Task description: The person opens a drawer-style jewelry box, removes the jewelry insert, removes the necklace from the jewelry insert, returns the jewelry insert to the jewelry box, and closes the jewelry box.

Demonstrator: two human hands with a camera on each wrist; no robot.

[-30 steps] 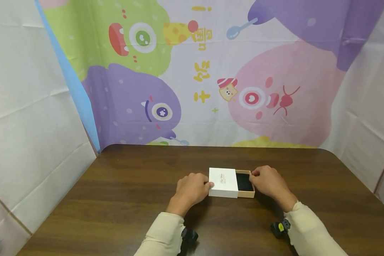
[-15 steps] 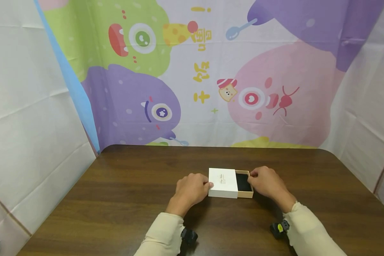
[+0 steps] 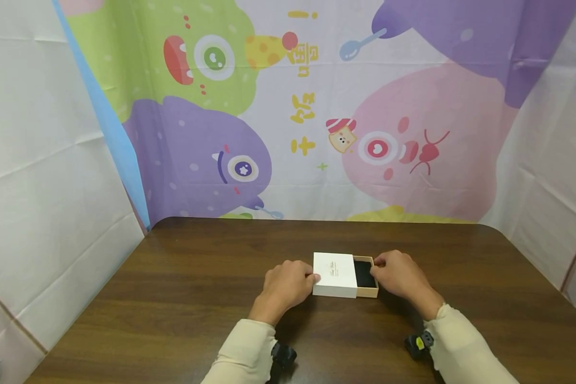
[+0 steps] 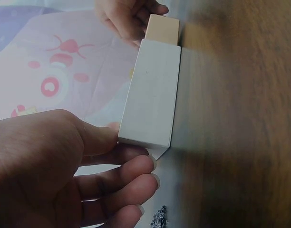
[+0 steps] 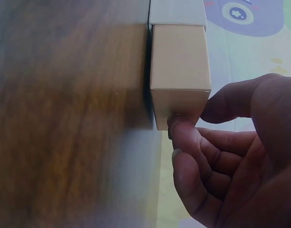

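Note:
A white slide-out box lies on the table, its white sleeve printed with small lettering on top. From the sleeve's right end sticks out a tan drawer with a black lining or insert inside. My left hand grips the sleeve's left end, thumb on the top edge and fingers against the end face, as the left wrist view shows. At the other end my right hand pinches the drawer's end wall. In the right wrist view a fingertip presses the outer face and the thumb is at the upper edge.
The brown wood-grain table has rounded far corners. Behind it hangs a cartoon-print cloth, with pale panels at both sides. A black wrist device sits at each cuff.
The drawer has slid slightly left into the sleeve, the right hand moving with it. The left hand and the sleeve have stayed nearly still.

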